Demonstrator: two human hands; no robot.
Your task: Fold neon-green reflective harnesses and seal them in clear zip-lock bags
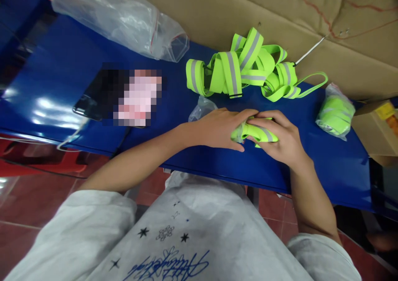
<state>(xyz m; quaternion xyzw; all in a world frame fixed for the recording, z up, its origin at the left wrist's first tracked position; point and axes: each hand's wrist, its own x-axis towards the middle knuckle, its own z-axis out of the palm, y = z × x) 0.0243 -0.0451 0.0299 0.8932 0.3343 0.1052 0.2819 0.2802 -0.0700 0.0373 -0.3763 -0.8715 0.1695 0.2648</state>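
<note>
- Hands meet on our blue table [62, 78], close to its near edge, with both bare forearms coming in from below.
- Our left hand [217, 128] lies palm down and low over the tabletop, fingers stretched toward the right, thumb along the near side.
- Our right hand [286, 142] arches in from the right with the wrist bent, knuckles up, fingers curled toward the left hand.
- Between them sits a folded neon band [263, 134], yellow-green with a grey reflective stripe. Only a short part shows, because our fingers cover the rest.
- The left hand closes on the band's left end, fingers over the top and thumb at the near side.
- The right hand pinches the band's right end, fingertips pressed onto the stripe.
- The fingertips of our two hands touch above the band.
- A small clear bag [201, 108] lies just behind the left hand, touching it.
- Farther back, a loose heap of bands [245, 65] rests beside the cardboard [248, 7].
- A bagged band [335, 112] lies to the right, well apart from the right hand.
- A large clear bag [121, 15] and a dark phone [90, 100] lie well off to the left.
</note>
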